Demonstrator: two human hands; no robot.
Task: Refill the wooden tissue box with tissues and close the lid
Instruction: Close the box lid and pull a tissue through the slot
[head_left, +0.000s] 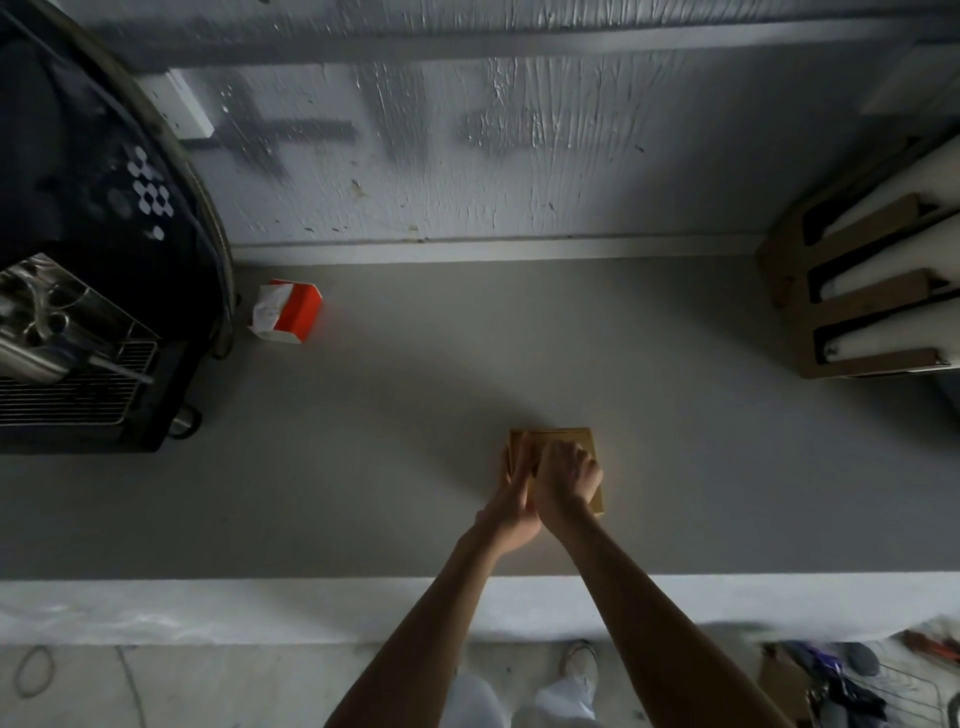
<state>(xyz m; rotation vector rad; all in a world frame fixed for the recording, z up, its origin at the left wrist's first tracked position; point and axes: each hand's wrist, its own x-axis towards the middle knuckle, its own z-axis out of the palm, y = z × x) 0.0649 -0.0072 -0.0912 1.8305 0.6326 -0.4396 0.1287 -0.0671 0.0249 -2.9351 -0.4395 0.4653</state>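
The wooden tissue box (563, 437) lies flat on the grey counter (415, 441), right of centre and near the front edge. My left hand (511, 506) grips its left side, fingers wrapped along the edge. My right hand (566, 480) rests on top of the box with curled fingers and covers most of the lid, so I cannot tell whether the lid is closed. An orange and white tissue pack (287, 312) stands at the back left of the counter, white tissue showing at its open end, far from both hands.
A black appliance with a wire rack and metal utensils (78, 338) fills the left side. A cardboard holder with white rolls (872, 291) stands at the right. A rough white wall (467, 156) backs the counter. Below the front edge lie floor, feet and clutter.
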